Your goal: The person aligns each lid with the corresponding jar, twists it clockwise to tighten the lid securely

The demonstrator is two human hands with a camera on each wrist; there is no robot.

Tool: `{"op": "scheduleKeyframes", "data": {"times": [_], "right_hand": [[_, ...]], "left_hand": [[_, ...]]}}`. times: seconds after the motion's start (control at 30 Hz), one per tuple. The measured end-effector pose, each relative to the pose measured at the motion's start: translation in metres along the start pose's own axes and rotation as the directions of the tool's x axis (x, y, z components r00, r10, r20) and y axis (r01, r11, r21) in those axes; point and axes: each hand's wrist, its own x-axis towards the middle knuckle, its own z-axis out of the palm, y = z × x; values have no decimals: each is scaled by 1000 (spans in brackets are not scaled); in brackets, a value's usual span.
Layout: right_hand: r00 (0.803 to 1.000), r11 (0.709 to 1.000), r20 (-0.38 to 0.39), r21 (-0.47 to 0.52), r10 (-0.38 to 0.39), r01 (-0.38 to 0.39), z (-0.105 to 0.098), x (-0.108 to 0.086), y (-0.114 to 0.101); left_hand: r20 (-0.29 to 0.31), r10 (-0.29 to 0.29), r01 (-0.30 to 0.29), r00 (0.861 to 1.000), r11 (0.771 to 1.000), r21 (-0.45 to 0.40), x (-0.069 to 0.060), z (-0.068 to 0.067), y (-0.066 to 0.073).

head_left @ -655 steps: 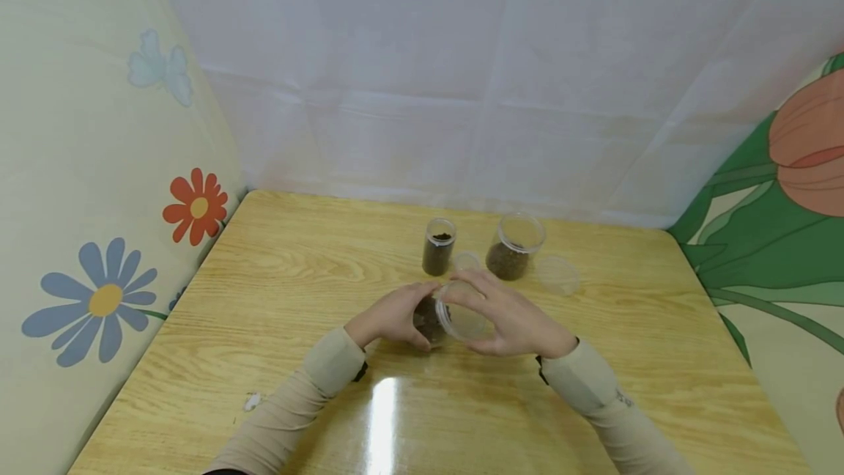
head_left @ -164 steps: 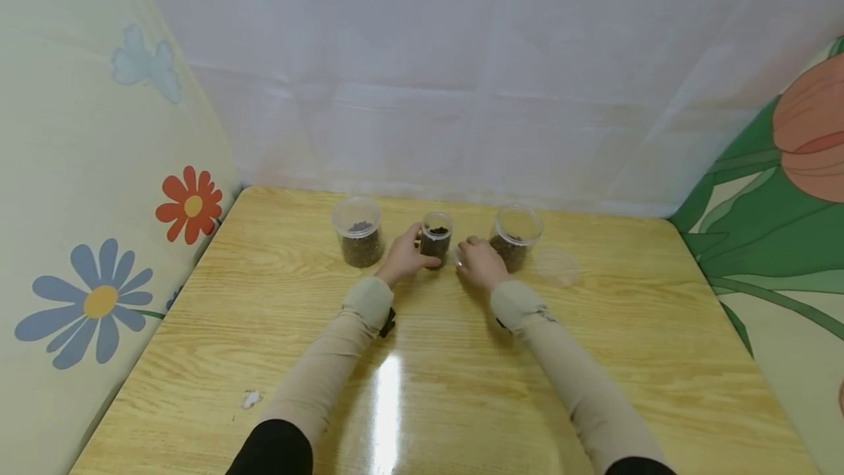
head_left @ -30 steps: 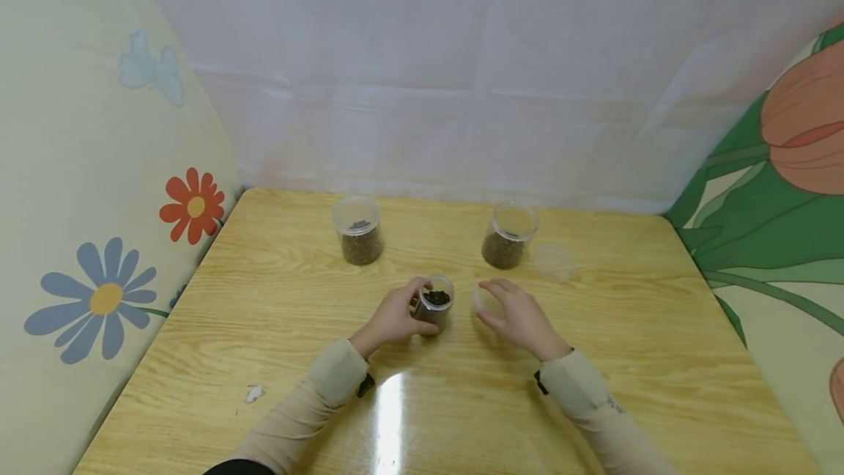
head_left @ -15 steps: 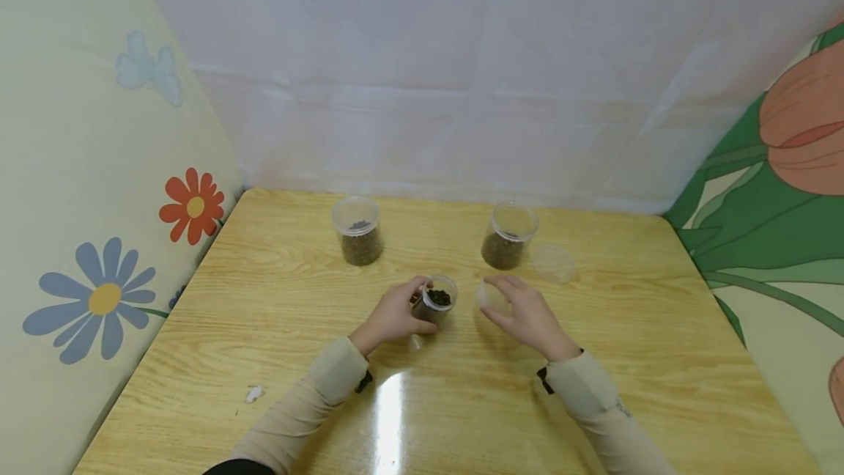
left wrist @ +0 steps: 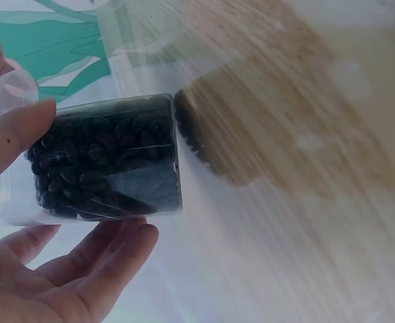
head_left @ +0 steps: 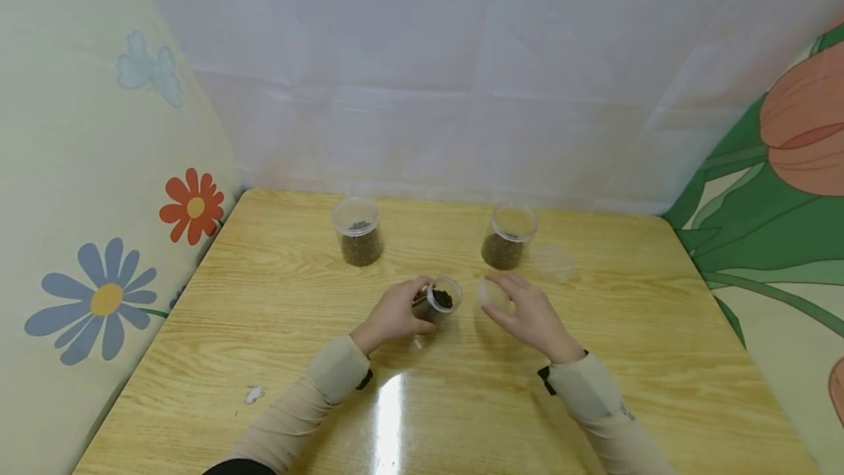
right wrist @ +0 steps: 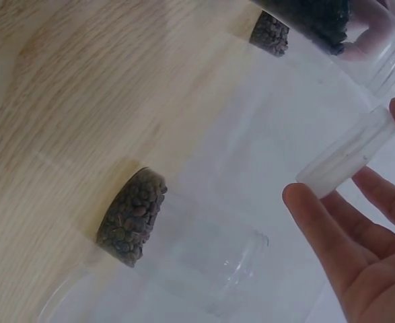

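In the head view my left hand point(head_left: 394, 314) grips a small clear jar point(head_left: 427, 309), tilted with its mouth toward the right. Dark beans fill most of it, as the left wrist view shows through the jar wall point(left wrist: 110, 161); the thumb lies on one side, fingers on the other. My right hand point(head_left: 530, 314) pinches a small round clear lid point(head_left: 489, 295) by its edge, just right of the jar's mouth and apart from it. In the right wrist view that lid point(right wrist: 348, 151) is seen edge-on between thumb and fingers.
A larger clear jar point(head_left: 361, 244) with dark contents stands at the back left of the wooden table point(head_left: 277, 299). Another large jar point(head_left: 504, 249), partly filled, stands at the back right with a clear flat lid point(head_left: 554, 262) lying beside it.
Earlier, both hands held a large jar and lid; that jar now stands back left. The small jar has come forward and tilts further right; the right hand has shifted slightly right with the small lid.
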Motion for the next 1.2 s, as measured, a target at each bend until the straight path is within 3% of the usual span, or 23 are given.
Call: {"op": "scheduleKeyframes", "data": {"times": [0.43,0.63,0.9,1.1,1.2], "right_hand": [[996,997,-60,19,-69,70,-15,8,-9],[993,993,-48,34,-109,111,-19,14,-14],[974,973,-8,33,-226,226,-11,22,-23],[966,966,14,24,-259,258,-3,22,-27],[965,965,24,25,-261,260,1,21,-29]], "left_hand": [[-7,28,-27,1000,994,101,13,-7,7],[-13,46,-44,999,993,110,17,-8,7],[-34,52,-47,998,989,137,11,-6,4],[-42,131,-122,991,978,168,5,-2,5],[-33,126,-118,991,977,180,3,0,5]]}}
